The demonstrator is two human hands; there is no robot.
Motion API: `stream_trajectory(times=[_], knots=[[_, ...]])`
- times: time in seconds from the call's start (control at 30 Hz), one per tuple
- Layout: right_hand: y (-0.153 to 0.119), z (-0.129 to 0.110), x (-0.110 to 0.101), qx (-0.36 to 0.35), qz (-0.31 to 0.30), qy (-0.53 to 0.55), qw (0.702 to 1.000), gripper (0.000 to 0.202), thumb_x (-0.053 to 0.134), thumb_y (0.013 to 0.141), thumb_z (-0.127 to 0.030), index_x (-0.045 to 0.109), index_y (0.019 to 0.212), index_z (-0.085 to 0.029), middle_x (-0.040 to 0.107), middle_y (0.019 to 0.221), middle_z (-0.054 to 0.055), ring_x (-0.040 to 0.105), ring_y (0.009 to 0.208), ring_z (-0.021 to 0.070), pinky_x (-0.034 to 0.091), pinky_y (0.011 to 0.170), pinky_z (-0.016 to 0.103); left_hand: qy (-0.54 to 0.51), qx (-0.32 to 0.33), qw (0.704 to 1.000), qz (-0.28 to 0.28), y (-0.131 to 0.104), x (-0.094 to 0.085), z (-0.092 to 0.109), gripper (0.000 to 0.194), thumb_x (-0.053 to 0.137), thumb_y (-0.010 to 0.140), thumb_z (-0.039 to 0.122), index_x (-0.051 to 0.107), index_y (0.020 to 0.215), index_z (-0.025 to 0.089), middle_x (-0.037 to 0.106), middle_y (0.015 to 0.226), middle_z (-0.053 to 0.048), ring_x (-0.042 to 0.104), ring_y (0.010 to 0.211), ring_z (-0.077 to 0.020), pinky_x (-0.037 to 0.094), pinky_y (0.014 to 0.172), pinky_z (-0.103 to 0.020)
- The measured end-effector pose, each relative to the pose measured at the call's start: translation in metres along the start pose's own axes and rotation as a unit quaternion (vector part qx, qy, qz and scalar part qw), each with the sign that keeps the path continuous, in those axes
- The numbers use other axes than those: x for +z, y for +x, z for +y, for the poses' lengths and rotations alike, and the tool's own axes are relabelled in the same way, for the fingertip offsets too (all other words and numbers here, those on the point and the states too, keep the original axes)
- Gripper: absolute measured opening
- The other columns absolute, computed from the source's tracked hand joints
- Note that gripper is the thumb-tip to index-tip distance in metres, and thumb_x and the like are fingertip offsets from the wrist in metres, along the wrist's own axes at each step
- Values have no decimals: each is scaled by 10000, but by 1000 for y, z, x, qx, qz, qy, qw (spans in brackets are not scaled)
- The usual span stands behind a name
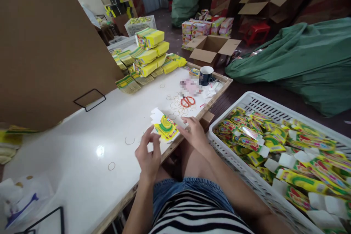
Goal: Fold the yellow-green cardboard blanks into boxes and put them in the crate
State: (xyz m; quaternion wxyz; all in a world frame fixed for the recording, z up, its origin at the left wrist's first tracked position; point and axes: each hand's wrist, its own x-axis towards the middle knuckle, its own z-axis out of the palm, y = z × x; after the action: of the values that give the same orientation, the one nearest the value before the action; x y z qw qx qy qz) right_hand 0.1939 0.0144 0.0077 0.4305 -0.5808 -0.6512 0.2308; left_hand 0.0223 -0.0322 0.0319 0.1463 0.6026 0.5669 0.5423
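Flat yellow and green printed cartons (pixel 166 127), with white flaps at the far end, lie on the white table near its front edge, between my two hands. My left hand (pixel 149 151) is just left of them, thumb and forefinger curved with a gap between, holding nothing. On the other side, my right hand (pixel 195 133) has its fingers spread, fingertips by the cartons' right edge; whether they touch is unclear. Several thin rubber bands (pixel 178 108) and red-handled scissors (pixel 188 101) lie just beyond.
To the right stands a white plastic basket (pixel 248 97) full of folded yellow cartons. Bundled yellow carton stacks (pixel 150 58) are at the table's far end, near a dark mug (pixel 206 76). A large cardboard sheet (pixel 55 51) rises at left. An open cardboard box (pixel 211 49) sits beyond the table.
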Motion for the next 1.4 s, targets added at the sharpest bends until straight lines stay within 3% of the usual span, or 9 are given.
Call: stream_trajectory(times=[0.17, 0.37, 0.5, 0.63, 0.8, 1.03, 1.13, 1.27, 1.4], knots=[[15, 22, 43, 23, -100, -51, 993, 302, 654, 848, -286, 643, 1127, -171, 638, 1031, 108, 587, 1039, 266, 484, 912, 393, 147, -27, 971, -184, 10, 20, -40, 460, 549, 874, 224, 496, 1328, 166, 603, 1322, -155, 562, 1240, -298, 434, 1054, -508], [6, 15, 38, 26, -21, 68, 997, 211, 595, 867, -238, 674, 1052, -172, 657, 1017, 111, 598, 1006, 259, 478, 923, 411, 71, -73, 983, -154, 5, 18, -46, 576, 574, 876, 273, 381, 1408, 166, 502, 1416, -186, 528, 1277, -293, 423, 1058, -490], [-5, 12, 24, 142, -12, 323, 935, 229, 628, 849, -347, 680, 988, -172, 709, 907, 68, 646, 793, 201, 529, 783, 355, -131, -144, 978, -76, 12, 15, -35, 515, 611, 873, 399, 480, 1326, 194, 599, 1302, -141, 608, 1165, -239, 481, 990, -393], [-21, 2, 10, 213, -26, 465, 859, 302, 747, 746, -405, 676, 931, -178, 719, 840, 38, 655, 785, 183, 531, 764, 317, -372, -233, 880, -181, 11, 28, -22, 475, 722, 734, 553, 654, 1036, 193, 732, 1000, -75, 697, 919, -211, 546, 826, -321], [-35, -4, -5, 220, -1, 439, 871, 311, 786, 698, -428, 689, 858, -179, 717, 848, 37, 642, 806, 184, 514, 775, 310, -489, -289, 786, -243, 4, 48, -6, 519, 771, 668, 565, 673, 1001, 180, 746, 988, -96, 697, 957, -243, 540, 832, -349], [-43, -5, -16, 167, -36, 346, 923, 266, 670, 819, -431, 657, 779, -168, 636, 721, 8, 573, 677, 153, 471, 635, 263, -391, -322, 851, -139, 0, 57, -6, 358, 779, 708, 454, 633, 851, 161, 694, 697, 3, 648, 608, -117, 498, 575, -207], [-44, -4, -15, 150, 8, 286, 946, 257, 632, 843, -414, 633, 756, -173, 610, 688, -2, 539, 631, 140, 441, 597, 250, -346, -291, 883, -126, 0, 54, 0, 380, 762, 749, 388, 579, 1009, 180, 689, 756, 10, 646, 640, -102, 500, 605, -191], [-42, -1, -18, 134, 3, 254, 958, 218, 631, 842, -392, 642, 861, -175, 637, 726, 9, 551, 622, 143, 450, 584, 251, -326, -247, 898, -160, 0, 46, 16, 727, 763, 757, 300, 300, 1317, 297, 683, 1047, -41, 701, 794, -156, 557, 714, -279], [-37, 0, -30, 94, -58, 331, 937, 425, 638, 855, -361, 556, 1241, -204, 684, 981, 53, 634, 759, 158, 517, 666, 261, -330, -236, 878, -252, 2, 37, 25, 692, 697, 821, 291, 257, 1355, 302, 662, 1125, -83, 705, 866, -192, 562, 710, -297]])
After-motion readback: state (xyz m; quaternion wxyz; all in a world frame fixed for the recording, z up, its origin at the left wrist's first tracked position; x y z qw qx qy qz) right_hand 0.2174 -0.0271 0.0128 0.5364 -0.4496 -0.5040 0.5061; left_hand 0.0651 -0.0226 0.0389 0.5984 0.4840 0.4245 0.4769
